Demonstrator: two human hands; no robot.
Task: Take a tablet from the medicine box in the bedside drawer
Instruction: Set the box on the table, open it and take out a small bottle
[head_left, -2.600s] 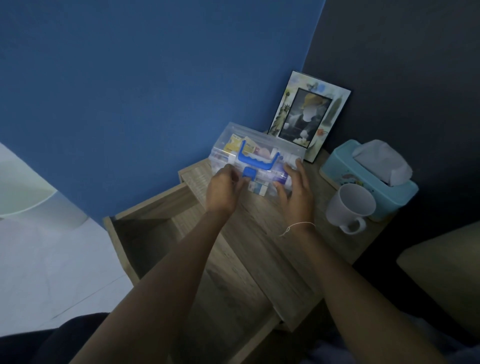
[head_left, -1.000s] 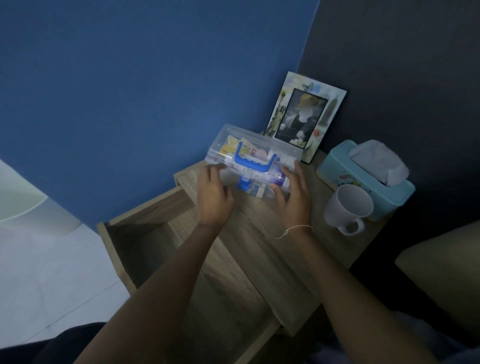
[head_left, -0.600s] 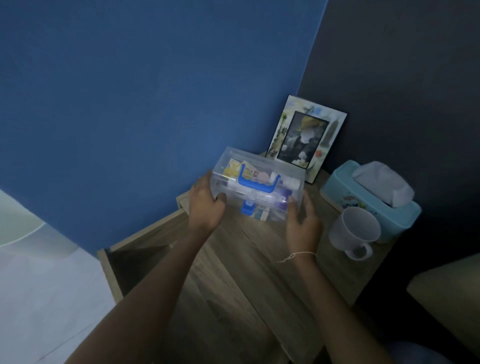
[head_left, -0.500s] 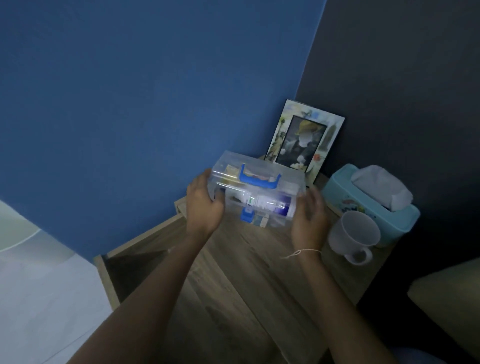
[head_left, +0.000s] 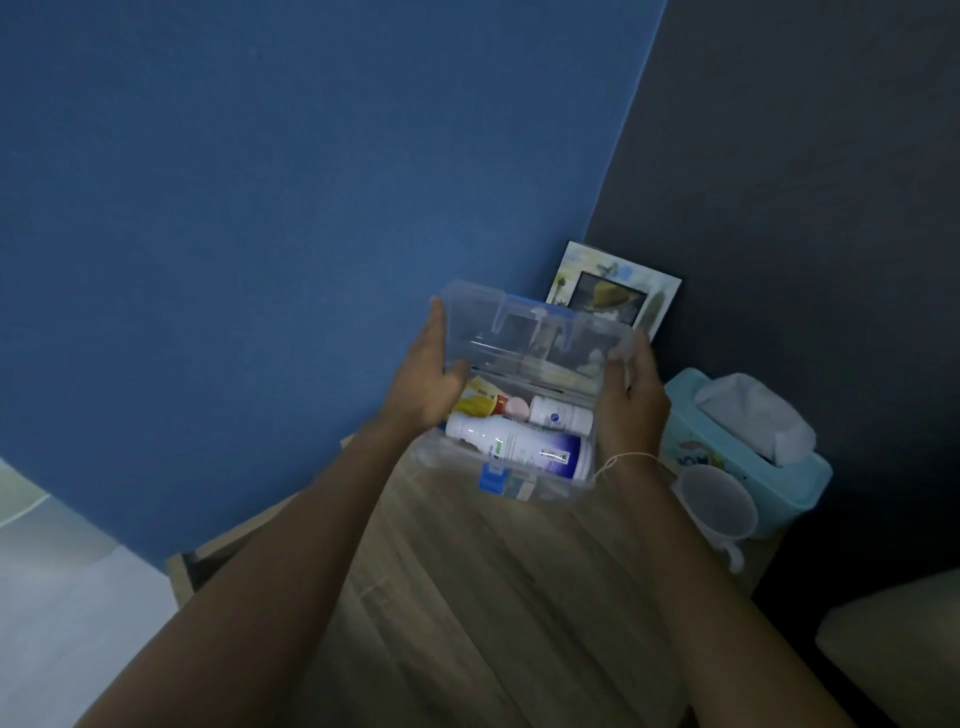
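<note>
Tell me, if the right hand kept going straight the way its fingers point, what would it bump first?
The right hand grips the end of the open lid, fingers pointing up and away. Straight on, it would probably meet the picture frame first, then the dark wall; depth is hard to judge.

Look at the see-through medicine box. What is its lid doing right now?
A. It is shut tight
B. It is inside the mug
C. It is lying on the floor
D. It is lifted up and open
D: the clear lid stands raised between the left hand and right hand, so the bottles inside the medicine box, like the big white bottle, show uncovered.
</note>
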